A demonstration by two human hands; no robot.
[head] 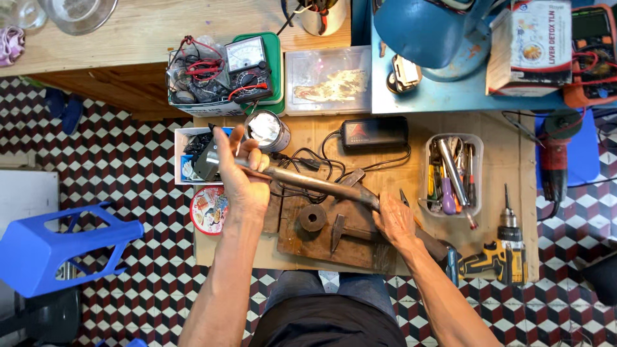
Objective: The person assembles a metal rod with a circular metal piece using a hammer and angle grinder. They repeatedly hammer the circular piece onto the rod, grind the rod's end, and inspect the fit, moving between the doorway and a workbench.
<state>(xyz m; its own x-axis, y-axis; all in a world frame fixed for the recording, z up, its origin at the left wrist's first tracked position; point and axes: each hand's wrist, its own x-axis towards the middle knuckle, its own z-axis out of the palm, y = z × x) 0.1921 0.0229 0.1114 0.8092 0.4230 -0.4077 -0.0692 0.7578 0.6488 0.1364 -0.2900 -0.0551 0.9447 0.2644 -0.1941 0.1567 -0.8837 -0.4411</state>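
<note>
Over cluttered workbench (411, 138), both hands, left (241, 177) and right (395, 222), grip one metal rod (315, 183)

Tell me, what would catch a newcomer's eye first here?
Probably the two hands at the centre: the left hand and right hand grip the ends of a long metal tool over a worn wooden block. A yellow cordless drill lies at the right, on the workbench.

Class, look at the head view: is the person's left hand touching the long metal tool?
Touching. The head view shows the left hand wrapped around the upper end of the metal tool, fingers curled over it; the right hand grips its other end.
</note>
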